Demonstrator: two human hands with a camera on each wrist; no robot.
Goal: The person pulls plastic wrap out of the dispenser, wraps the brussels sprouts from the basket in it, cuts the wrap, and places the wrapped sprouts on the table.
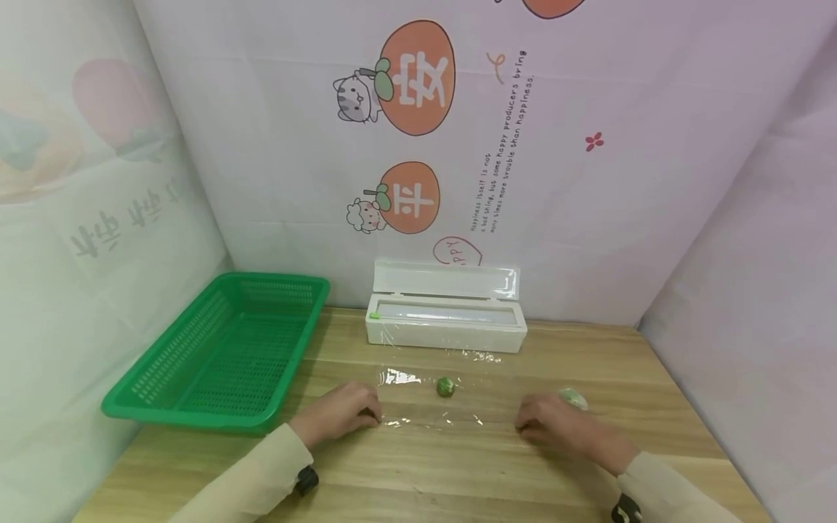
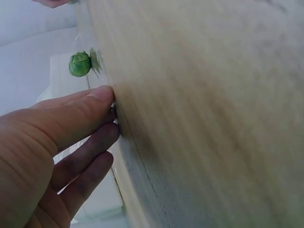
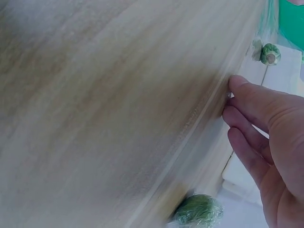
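Observation:
A sheet of clear cling film (image 1: 415,410) stretches over the table from a white cling film dispenser (image 1: 445,338) at the back. One green Brussels sprout (image 1: 445,387) sits on the film, around its middle. My left hand (image 1: 343,412) pinches the near left corner of the sheet between thumb and fingers, low at the tabletop. At the near right corner, my right hand (image 1: 556,423) pinches the film the same way. Just beyond the right hand lies a green vegetable wrapped in film (image 3: 198,210), partly hidden by that hand in the head view.
To the left stands a green plastic basket (image 1: 277,392) with perforated sides. The dispenser's lid (image 1: 445,280) is raised against the printed cloth backdrop (image 1: 556,218), and a small green slider (image 1: 375,316) sits at its left end. Cloth walls close in both sides of the wooden table (image 1: 418,479).

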